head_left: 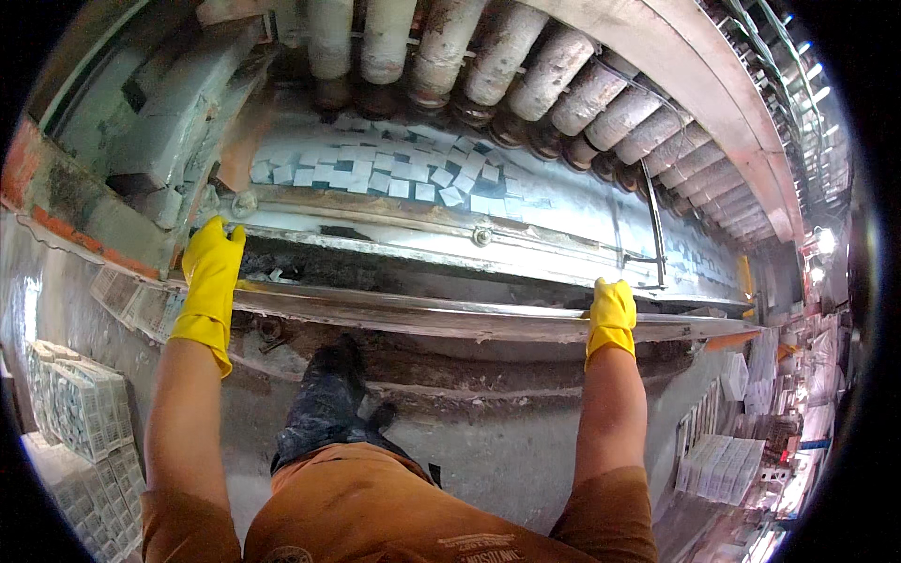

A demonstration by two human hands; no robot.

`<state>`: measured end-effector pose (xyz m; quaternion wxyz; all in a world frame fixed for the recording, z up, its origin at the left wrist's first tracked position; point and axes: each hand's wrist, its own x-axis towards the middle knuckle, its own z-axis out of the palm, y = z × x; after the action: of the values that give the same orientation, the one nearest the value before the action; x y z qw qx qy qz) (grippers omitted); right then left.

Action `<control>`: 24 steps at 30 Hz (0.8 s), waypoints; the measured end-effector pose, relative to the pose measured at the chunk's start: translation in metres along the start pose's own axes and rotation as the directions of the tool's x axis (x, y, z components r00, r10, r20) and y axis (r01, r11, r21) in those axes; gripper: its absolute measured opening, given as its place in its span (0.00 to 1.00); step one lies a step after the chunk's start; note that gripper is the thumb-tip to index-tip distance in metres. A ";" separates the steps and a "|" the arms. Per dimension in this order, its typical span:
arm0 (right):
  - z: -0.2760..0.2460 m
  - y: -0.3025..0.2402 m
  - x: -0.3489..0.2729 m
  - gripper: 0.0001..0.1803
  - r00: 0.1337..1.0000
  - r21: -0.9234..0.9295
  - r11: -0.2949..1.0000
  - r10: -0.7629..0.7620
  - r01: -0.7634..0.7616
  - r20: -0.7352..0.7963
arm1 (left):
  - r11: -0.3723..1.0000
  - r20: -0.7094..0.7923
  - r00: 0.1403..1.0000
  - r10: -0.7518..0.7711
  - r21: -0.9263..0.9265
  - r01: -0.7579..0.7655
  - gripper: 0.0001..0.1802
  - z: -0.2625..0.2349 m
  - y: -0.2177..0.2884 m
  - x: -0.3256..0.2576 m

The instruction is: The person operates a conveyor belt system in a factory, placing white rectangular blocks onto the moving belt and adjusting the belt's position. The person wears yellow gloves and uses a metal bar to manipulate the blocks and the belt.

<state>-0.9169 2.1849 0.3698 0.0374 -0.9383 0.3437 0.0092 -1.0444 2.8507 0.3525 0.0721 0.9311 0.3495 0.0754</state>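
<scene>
The long metal rail (422,314) lies along the near edge of the machine bed (582,220); the left hand (214,258), in a yellow glove, is at the rail's left end, with fingers bent forward (whether they grip it, I cannot tell); the right hand (612,314), gloved also, sits over the rail toward its right end, fingers folded narrow, yet a firm hold I cannot confirm. Between rail and bed runs a dark trough (375,274); pale square tiles (399,172) lie scattered toward the bed's left end; thick rollers (488,56) stand in a row beyond its far edge.
</scene>
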 end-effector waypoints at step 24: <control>-0.022 -0.041 0.008 0.30 0.997 -0.051 0.997 0.063 -0.061 0.051 | 0.999 0.021 1.000 -0.019 -0.037 0.020 0.27 -0.007 0.012 0.026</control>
<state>-0.8849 2.2093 0.3942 0.0230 -0.9273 0.3711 0.0436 -1.0191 2.8594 0.3639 0.0940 0.9269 0.3563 0.0715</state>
